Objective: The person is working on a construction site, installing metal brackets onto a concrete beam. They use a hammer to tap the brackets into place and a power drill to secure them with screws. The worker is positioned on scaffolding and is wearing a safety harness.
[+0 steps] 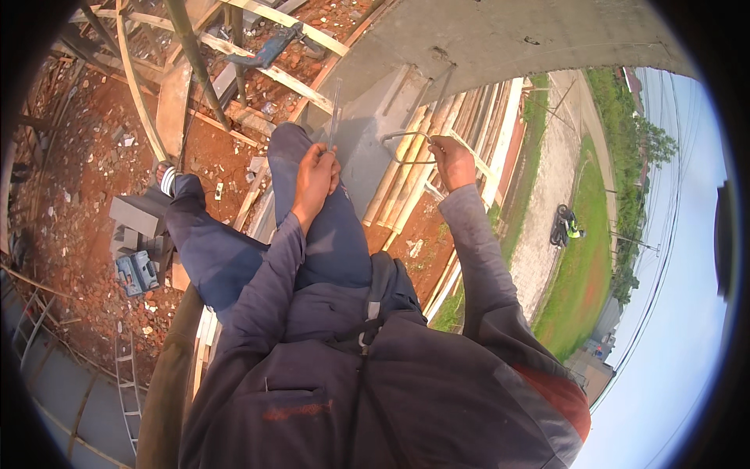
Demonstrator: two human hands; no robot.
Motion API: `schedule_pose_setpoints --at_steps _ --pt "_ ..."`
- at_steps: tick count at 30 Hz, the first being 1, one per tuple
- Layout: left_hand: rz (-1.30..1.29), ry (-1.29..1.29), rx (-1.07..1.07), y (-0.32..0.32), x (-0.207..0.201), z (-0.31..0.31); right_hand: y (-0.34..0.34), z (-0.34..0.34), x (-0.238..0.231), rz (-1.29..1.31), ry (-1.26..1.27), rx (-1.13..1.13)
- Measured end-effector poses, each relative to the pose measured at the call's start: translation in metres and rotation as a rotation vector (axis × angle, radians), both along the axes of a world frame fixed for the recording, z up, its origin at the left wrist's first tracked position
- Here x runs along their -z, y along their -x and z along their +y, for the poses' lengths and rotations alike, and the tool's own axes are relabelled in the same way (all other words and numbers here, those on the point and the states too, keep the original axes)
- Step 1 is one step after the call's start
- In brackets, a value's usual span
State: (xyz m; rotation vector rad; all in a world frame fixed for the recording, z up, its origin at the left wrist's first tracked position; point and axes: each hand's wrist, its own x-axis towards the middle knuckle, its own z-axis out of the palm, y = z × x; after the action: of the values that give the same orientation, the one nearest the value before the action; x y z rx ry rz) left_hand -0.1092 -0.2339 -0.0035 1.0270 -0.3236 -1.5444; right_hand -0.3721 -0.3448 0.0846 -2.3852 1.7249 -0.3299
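My left hand (316,181) is closed above my knee, around what looks like thin, pale metal rods (336,113) pointing up and away. Their lower ends are hidden in the fingers. To the right, my right hand (453,162) pinches a bent metal rod (408,134) shaped like an open-cornered rectangle, much like a rebar stirrup. The bent rod is held out in front of a grey concrete block or post (351,148), and the two hands are apart.
A blue power tool (269,51) lies on wooden beams at the upper left. Stacked timber (418,168) stands beyond my right hand. Far below are reddish ground (94,148), grey blocks (141,213), a blue case (137,273) and a ladder (127,383). A motorcycle (559,227) is on the path.
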Motion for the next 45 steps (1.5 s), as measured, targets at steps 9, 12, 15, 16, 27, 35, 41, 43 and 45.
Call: schedule_pose_setpoints --at_steps 9,12,15,16,27,35,41,43,45 --pt "-0.082 -0.022 0.047 0.001 -0.002 0.003 -0.010 -0.043 0.004 0.213 0.159 -0.188" --pt "-0.061 -0.015 0.034 0.000 -0.002 0.004 -0.012 -0.043 0.006 0.186 0.219 -0.187" --pt "-0.097 -0.029 0.063 0.000 -0.001 0.001 -0.014 -0.042 0.006 0.222 0.251 -0.159" --pt "-0.119 -0.036 0.079 0.001 0.000 0.000 -0.014 -0.041 0.007 0.240 0.260 -0.144" --pt "-0.574 0.143 0.097 0.045 0.011 -0.055 -0.029 -0.045 0.003 0.210 0.415 -0.240" --pt "-0.717 0.159 0.173 0.059 -0.011 -0.121 -0.031 -0.048 -0.012 0.145 0.366 -0.292" --pt "-0.827 0.256 0.250 0.063 0.009 -0.148 -0.034 -0.068 -0.029 0.105 0.264 -0.331" --pt "-0.812 0.234 0.275 0.061 0.015 -0.150 -0.033 -0.071 -0.026 0.126 0.232 -0.337" --pt "-0.865 0.227 0.271 0.057 0.015 -0.150 -0.035 -0.073 -0.026 0.148 0.228 -0.365"
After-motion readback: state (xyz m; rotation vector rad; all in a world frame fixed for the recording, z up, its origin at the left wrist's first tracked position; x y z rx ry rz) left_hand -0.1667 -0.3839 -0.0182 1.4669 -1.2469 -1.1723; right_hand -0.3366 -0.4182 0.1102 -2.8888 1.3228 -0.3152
